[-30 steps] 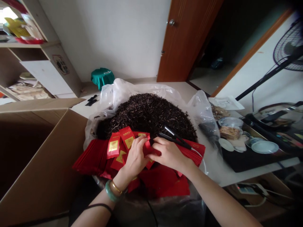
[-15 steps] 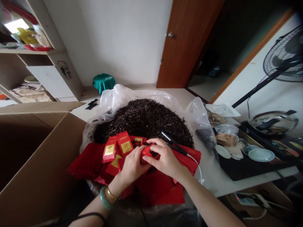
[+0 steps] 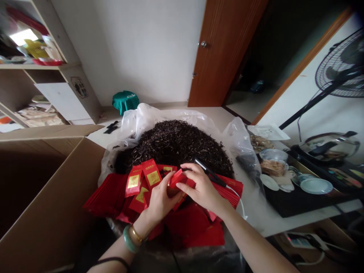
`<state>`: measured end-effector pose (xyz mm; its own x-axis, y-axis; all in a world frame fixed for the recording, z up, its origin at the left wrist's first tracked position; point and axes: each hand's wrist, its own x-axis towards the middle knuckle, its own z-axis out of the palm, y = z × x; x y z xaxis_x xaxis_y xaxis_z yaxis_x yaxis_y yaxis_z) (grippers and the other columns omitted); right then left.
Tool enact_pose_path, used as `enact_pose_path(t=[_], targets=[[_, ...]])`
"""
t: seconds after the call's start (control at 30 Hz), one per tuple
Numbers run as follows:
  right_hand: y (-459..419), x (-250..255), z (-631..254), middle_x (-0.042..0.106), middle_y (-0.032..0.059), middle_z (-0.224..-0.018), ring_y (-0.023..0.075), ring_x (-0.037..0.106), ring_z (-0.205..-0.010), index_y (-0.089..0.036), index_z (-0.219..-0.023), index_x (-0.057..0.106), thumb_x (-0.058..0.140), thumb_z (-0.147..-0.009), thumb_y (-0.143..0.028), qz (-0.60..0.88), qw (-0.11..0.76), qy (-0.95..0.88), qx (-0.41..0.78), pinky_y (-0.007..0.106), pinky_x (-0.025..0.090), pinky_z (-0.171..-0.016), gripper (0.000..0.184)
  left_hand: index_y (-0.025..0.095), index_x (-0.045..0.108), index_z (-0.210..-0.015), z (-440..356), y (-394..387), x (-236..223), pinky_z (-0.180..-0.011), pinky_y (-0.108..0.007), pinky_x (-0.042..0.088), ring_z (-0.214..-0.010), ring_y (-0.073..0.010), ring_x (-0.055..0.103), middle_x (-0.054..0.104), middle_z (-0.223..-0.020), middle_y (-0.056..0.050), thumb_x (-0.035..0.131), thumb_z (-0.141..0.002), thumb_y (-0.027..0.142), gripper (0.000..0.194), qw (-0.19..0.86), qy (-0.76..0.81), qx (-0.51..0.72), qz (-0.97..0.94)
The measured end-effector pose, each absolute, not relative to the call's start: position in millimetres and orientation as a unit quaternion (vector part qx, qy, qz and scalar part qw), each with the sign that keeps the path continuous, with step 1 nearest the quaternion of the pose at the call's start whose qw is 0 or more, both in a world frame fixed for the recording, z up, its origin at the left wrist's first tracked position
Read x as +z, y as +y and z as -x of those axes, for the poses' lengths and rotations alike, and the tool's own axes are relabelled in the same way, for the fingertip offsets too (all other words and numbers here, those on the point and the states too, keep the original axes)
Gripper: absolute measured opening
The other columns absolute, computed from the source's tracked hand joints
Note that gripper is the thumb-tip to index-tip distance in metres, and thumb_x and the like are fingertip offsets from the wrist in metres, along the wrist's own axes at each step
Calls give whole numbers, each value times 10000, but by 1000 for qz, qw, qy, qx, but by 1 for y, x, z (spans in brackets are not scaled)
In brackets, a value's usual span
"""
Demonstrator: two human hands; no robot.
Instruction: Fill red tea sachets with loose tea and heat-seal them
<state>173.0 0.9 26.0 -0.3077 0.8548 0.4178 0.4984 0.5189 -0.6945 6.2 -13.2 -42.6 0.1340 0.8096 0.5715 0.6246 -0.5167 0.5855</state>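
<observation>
Between my two hands is a small red packet (image 3: 175, 179). My left hand (image 3: 159, 199) grips its left side, and the fingers of my right hand (image 3: 197, 184) pinch its top and right side. Part of the packet is hidden by my fingers. Beyond the hands rises a large heap of dark loose tea leaves (image 3: 173, 140) in a clear plastic bag (image 3: 148, 112). Red packets with gold labels (image 3: 152, 176) lie left of my hands. Stacked flat red packets (image 3: 106, 195) fan out at the far left, and more red packets (image 3: 196, 227) lie below my wrists.
An open cardboard box (image 3: 71, 178) stands at the left. Behind my right hand lies a black handheld device (image 3: 209, 170) with a white cable. To the right, a dark tray (image 3: 287, 204) bears cups and a clear tub (image 3: 273, 161). A standing fan (image 3: 341, 72) is at the far right.
The red packet is tilted more upright between my hands, its upper edge now showing. My right fingers have shifted slightly along it. The view has moved a little.
</observation>
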Motion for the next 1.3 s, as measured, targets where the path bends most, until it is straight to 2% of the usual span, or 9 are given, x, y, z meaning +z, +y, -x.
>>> enact_pose_path(t=[0.13, 0.33, 0.47, 0.57, 0.83, 0.87, 0.97, 1.13, 1.3], targets=[[0, 31, -176, 648, 99, -1117, 245, 609, -1047, -202, -790, 699, 667, -811, -391, 458, 339, -779, 262, 412, 481, -939, 193, 179, 463, -1261, -8, -13, -43, -720, -294, 600, -869, -224, 724, 718, -1060, -109, 655, -827, 313, 494, 67, 440, 438, -781], [4, 31, -178, 681, 95, -1056, 222, 629, -996, -196, -654, 680, 543, -880, -303, 458, 415, -749, 240, 373, 477, -900, 285, 146, 432, -1294, -4, -14, -40, -761, -323, 585, -919, -239, 705, 699, -1070, -138, 584, -876, 360, 493, 77, 418, 426, -798], [9, 35, -186, 684, 91, -1053, 217, 635, -978, -198, -691, 698, 543, -876, -317, 484, 453, -699, 269, 352, 467, -899, 270, 173, 559, -990, 0, -12, -35, -637, -243, 550, -722, -165, 694, 708, -850, -60, 506, -924, 308, 160, 115, 433, 449, -773], [9, 39, -190, 674, 85, -1079, 213, 633, -977, -192, -613, 669, 548, -873, -330, 491, 456, -680, 299, 334, 460, -895, 318, 186, 561, -807, 0, -9, -30, -541, -194, 485, -569, -117, 628, 659, -669, 0, 482, -934, 278, 175, 157, 438, 430, -773], [7, 39, -186, 657, 80, -984, 201, 633, -928, -191, -648, 678, 581, -865, -314, 472, 473, -699, 256, 330, 498, -861, 267, 190, 561, -820, -3, -8, -34, -568, -217, 472, -595, -127, 610, 646, -691, 1, 576, -848, 263, 80, 271, 454, 410, -743], [5, 37, -182, 650, 79, -967, 196, 634, -911, -191, -665, 682, 590, -865, -310, 462, 470, -714, 238, 328, 507, -851, 251, 191, 562, -918, -5, -9, -35, -582, -225, 488, -626, -136, 628, 666, -742, -6, 608, -817, 260, 130, 303, 464, 415, -722], [-5, 34, -171, 628, 88, -962, 184, 635, -889, -180, -690, 683, 579, -889, -298, 423, 446, -763, 201, 310, 535, -808, 254, 193, 454, -1248, -10, -12, -36, -672, -268, 532, -770, -176, 672, 707, -918, -38, 714, -712, 264, 600, 393, 472, 411, -674], [-19, 47, -172, 613, 124, -1106, 248, 597, -1046, -187, -890, 702, 653, -841, -325, 386, 367, -837, 128, 400, 536, -891, 155, 137, 654, -948, -8, -12, -30, -628, -259, 518, -680, -175, 636, 709, -792, -40, 683, -737, 324, 284, 426, 433, 432, -667], [-19, 62, -189, 646, 124, -1081, 294, 568, -1087, -197, -814, 721, 726, -771, -239, 416, 274, -863, 83, 490, 509, -930, 61, 117, 702, -904, -5, -11, -24, -633, -258, 511, -655, -172, 614, 712, -755, -42, 744, -697, 385, 341, 467, 422, 454, -631]])
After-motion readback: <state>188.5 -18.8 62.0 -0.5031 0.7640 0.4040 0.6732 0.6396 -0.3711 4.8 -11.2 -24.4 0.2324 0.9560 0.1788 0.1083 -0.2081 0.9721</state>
